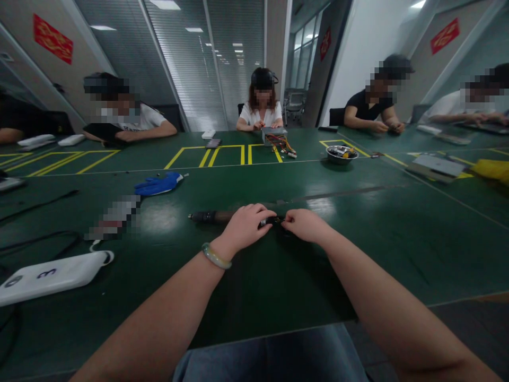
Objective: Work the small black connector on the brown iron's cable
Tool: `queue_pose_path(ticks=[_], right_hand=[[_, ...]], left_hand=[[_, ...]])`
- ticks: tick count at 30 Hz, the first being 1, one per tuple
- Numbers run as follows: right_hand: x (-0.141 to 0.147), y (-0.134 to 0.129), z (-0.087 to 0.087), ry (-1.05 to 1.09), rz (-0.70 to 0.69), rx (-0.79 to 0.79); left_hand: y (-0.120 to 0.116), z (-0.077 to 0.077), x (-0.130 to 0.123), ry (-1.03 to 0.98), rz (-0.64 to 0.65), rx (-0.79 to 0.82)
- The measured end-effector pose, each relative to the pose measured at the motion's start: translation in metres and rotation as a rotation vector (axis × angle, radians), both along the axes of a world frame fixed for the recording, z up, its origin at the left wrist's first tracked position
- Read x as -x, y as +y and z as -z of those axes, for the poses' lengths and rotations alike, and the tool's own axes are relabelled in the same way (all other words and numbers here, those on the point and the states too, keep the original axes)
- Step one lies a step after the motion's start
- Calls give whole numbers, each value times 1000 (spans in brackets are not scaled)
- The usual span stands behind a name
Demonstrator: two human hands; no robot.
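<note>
Denim-clad legs (274, 355) lie nearest, below the table edge, with two bare forearms reaching out over them. A smooth, pale green-and-amber bangle (216, 257) rings the left wrist. The tool (223, 216) lies crosswise on the table, its narrow tip pointing left. The left hand (247, 225) is wrapped over its right part, thumb and fingers clamped on the dark body, while the chuck and tip stick out beyond the knuckles. The right hand (306, 224) is just beside it, thumb and forefinger pressed together at the tool's right end; what they pinch is too small to tell.

The table (397, 233) is dark green and slightly glossy, marked across its far half with yellow tape (212, 150). To the left lie a rounded white plastic case (55, 276) marked 3, a pixelated slab (115, 217) and a limp blue glove (159, 184). Farther off stand a shiny round bowl (342, 161) and a grey metal box (274, 132) trailing coloured wires (284, 146). A crumpled yellow cloth (493, 170) lies at the right. Several people sit around the far side; behind them are tall glass panels (234, 63) with slatted blinds, and red signs (53, 38).
</note>
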State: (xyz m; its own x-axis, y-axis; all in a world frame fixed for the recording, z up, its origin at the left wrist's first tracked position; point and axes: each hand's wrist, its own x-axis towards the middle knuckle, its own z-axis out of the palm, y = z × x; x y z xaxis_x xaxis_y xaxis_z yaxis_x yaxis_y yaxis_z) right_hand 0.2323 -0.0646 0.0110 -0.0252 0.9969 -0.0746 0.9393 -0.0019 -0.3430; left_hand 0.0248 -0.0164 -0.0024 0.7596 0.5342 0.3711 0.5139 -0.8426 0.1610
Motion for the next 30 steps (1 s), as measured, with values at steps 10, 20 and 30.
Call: queue_pose_path(ticks=[10,20,30], right_hand=[[1,1,-3,73,13,-9],[8,0,5,21,-10,-4],[-15,7,6,305,-126,64]], left_hand=[[-2,-3,-1,58,35,-28],[-2,0,-4,32,23,-6],[-1,-1,-2,31,31,-9]])
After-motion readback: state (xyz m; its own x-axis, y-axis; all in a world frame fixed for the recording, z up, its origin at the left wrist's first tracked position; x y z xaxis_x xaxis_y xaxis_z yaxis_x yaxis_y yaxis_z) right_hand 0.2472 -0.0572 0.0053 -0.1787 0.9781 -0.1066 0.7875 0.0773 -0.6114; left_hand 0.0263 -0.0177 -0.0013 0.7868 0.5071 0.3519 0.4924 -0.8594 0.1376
